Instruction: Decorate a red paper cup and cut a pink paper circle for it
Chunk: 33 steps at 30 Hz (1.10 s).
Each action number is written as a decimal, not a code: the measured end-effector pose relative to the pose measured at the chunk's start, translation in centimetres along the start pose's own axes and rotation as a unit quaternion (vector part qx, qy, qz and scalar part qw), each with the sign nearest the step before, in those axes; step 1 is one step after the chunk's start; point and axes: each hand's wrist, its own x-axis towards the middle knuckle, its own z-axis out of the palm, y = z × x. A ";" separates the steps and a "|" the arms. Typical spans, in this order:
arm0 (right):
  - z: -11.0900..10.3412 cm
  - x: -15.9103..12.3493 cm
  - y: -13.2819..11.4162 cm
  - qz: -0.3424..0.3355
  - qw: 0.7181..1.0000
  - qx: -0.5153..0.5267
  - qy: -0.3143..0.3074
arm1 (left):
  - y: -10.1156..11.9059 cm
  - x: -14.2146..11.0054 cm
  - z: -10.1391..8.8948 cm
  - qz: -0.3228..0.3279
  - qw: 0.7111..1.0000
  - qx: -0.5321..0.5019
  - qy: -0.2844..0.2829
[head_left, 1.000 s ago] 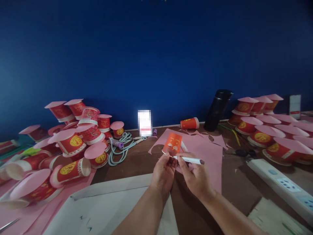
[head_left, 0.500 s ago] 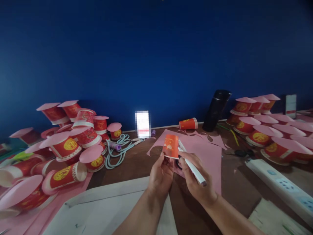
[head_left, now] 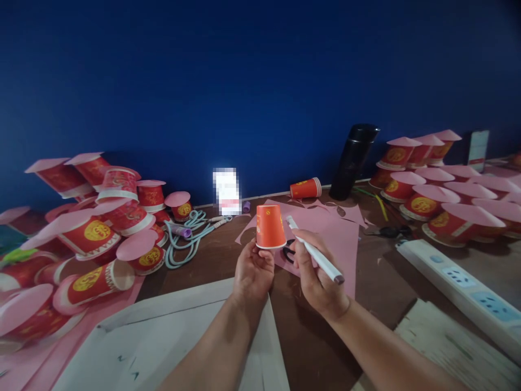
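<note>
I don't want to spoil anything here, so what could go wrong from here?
The red cup is held rim-down in the left hand and could slip. The white marker in the right hand points close to it, so a stray mark is possible if uncapped. The jumbled cups at left might topple if knocked.

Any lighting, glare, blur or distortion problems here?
Head view: dim overall, the blue wall darkest at upper right; the bright screen blown out and pixelated; the cups at the left edge stretched and soft, the held cup clearer; soft shadows on the brown table.
</note>
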 end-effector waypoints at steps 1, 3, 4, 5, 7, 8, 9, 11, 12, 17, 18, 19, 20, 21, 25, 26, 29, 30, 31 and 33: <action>0.0 0.0 -0.1 -0.004 1.000 0.000 0.000 | 0.1 0.0 0.0 -0.005 1.000 -0.005 -0.002; 0.0 0.1 -0.1 -0.004 1.000 -0.003 -0.003 | 0.3 -0.2 0.1 -0.017 1.000 -0.016 -0.009; 0.0 0.1 -0.1 -0.002 1.000 -0.004 -0.003 | 0.3 -0.2 0.2 -0.021 0.999 -0.023 -0.012; 0.0 0.1 -0.1 0.002 1.000 -0.005 -0.004 | 0.4 -0.3 0.2 -0.024 0.999 -0.030 -0.016; 0.0 0.1 0.0 0.007 1.000 -0.003 -0.005 | 0.5 -0.5 0.4 -0.027 0.999 -0.040 -0.021; 0.0 0.1 0.0 0.006 1.000 -0.001 -0.007 | 0.5 -0.6 0.4 -0.027 0.999 -0.040 -0.021; 0.0 0.1 0.0 0.004 1.000 0.001 -0.009 | 0.6 -0.7 0.5 -0.028 0.999 -0.037 -0.019; 0.0 0.1 0.0 -0.003 1.000 0.004 -0.013 | 0.6 -0.8 0.6 -0.030 0.999 -0.022 -0.018; 0.0 0.1 0.0 -0.004 1.000 0.004 -0.014 | 0.5 -0.8 0.7 -0.029 0.999 -0.017 -0.017; 0.1 0.2 0.0 -0.033 0.999 0.002 0.003 | 0.2 -0.3 0.5 -0.017 1.000 -0.002 0.014; 0.1 0.2 0.1 -0.044 0.999 0.002 0.007 | 0.2 -0.1 0.4 -0.014 1.000 0.002 0.020; 0.1 0.2 0.1 -0.053 0.999 0.001 0.009 | 0.1 0.0 0.3 -0.009 1.000 0.004 0.022; 0.1 0.2 0.1 -0.057 0.998 -0.001 0.009 | 0.0 0.1 0.3 -0.003 1.000 0.006 0.024; 0.1 0.2 0.1 -0.056 0.998 -0.002 0.006 | -0.1 0.2 0.2 0.003 1.000 0.008 0.024; 0.0 0.2 0.2 -0.038 0.999 0.001 -0.007 | -0.5 0.6 0.0 0.017 0.999 0.035 0.027; 0.0 0.2 0.2 -0.038 0.999 0.002 -0.009 | -0.6 0.6 -0.1 0.021 0.999 0.044 0.022; 0.0 0.3 0.3 -0.051 0.999 0.003 -0.007 | -1.0 0.6 -0.5 0.027 0.998 0.059 0.002; 0.0 0.3 0.4 -0.056 0.998 0.000 -0.003 | -1.1 0.6 -0.7 0.018 0.997 0.067 -0.018; 0.0 0.4 0.4 -0.059 0.998 -0.003 0.001 | -1.2 0.5 -0.8 0.010 0.997 0.074 -0.033; -0.1 0.7 0.5 -0.058 0.998 -0.011 0.009 | -1.3 0.4 -1.0 0.004 0.995 0.084 -0.047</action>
